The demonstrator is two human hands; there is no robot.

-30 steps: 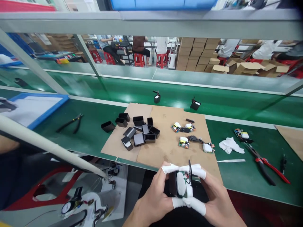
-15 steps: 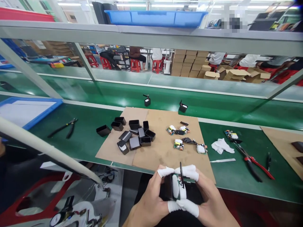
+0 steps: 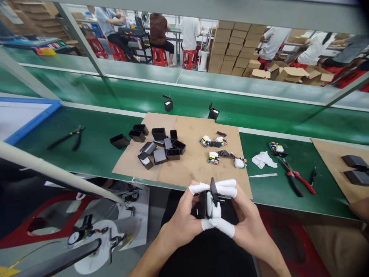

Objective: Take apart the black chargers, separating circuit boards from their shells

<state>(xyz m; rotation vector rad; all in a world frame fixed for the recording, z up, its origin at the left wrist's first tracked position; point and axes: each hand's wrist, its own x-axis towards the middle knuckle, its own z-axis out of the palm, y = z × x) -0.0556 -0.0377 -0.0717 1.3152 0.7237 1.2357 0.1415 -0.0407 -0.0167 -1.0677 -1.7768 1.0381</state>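
Observation:
Both my hands meet over my lap, just off the bench's front edge, with white finger covers on the tips. My left hand [image 3: 183, 217] is closed around a black plastic case [image 3: 203, 204]. In my right hand [image 3: 245, 217], thumb and fingers pinch a circuit board with a white block [image 3: 214, 211], which sits at the mouth of the case; how deep it goes in is hidden. A black end cap [image 3: 213, 191] stands tilted at the board's upper side. Beyond, on brown cardboard [image 3: 184, 173], lie several black cases [image 3: 160, 156] and several circuit boards [image 3: 213, 157].
Right of the cardboard are a white cloth [image 3: 263, 159], a flat metal strip [image 3: 263, 175], red-and-black pliers [image 3: 296, 179] and another board [image 3: 276, 147]. Black-handled cutters [image 3: 67, 137] lie left. Two partly filled cases [image 3: 168, 105] stand behind. A slanted pale pole [image 3: 57, 171] crosses the left side.
The camera view has tipped downward, so the bench appears higher. My hands keep hold of the case and board, and the board looks slightly closer to the case.

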